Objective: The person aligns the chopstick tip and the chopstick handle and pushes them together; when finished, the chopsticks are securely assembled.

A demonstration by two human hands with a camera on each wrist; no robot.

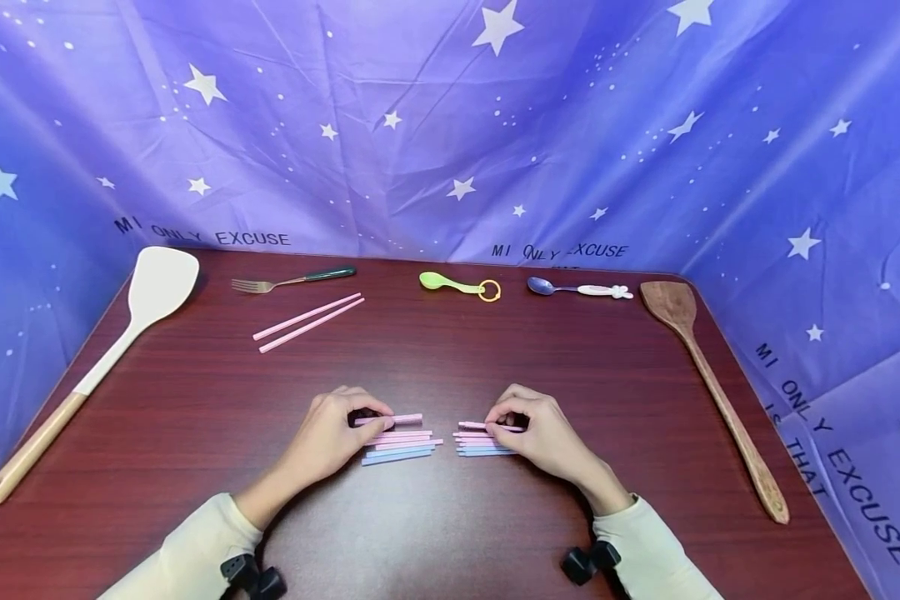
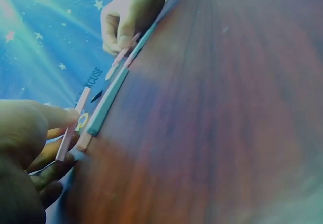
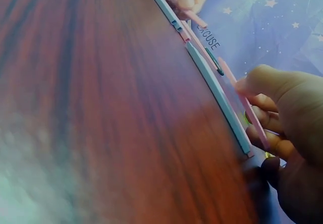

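Observation:
My left hand (image 1: 337,429) pinches a pink chopstick section (image 1: 408,418) between thumb and fingers, raised off the table in the left wrist view. Below it lie several loose pink sections (image 1: 412,434) and blue sections (image 1: 401,457), side by side. Opposite, my right hand (image 1: 536,425) pinches another pink section (image 1: 472,425), whose thinner end points left. Under that hand is a second group of pink sections (image 1: 468,440) and blue sections (image 1: 482,452), partly covered by the fingers. A gap separates the two held sections; in the right wrist view the right-hand section (image 3: 245,100) tilts above a blue one (image 3: 217,93).
Along the back lie a fork (image 1: 253,287), two long pink chopsticks (image 1: 311,323), a green spoon (image 1: 450,285) with a yellow ring, and a spoon with a white handle (image 1: 594,291). A white spatula (image 1: 157,287) lies left, a wooden turner (image 1: 708,367) right. Starry cloth surrounds the table.

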